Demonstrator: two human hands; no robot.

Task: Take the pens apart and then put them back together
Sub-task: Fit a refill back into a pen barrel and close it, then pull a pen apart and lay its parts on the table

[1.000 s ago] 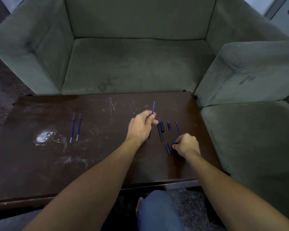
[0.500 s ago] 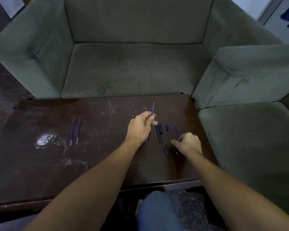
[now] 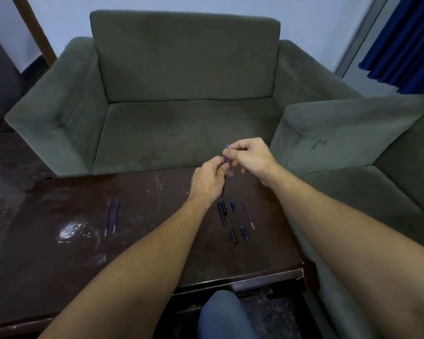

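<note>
Above the bench's (image 3: 59, 265) far edge, a blue refill (image 3: 226, 152) is held nearly upright, in line with the dark barrel (image 3: 223, 189) below it. The barrel is gripped by the left hand (image 3: 207, 182), the refill pinched by the right hand (image 3: 251, 159); spare parts (image 3: 233, 235) lie nearer.

Left hand (image 3: 207, 179), right hand (image 3: 251, 156) together — fingers (image 3: 233, 154) pinching.

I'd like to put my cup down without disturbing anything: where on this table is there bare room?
Bare wood lies between the two blue refills and the black pen parts, and at the left end of the table. The right side is crowded: those parts and another refill lie close together.
</note>
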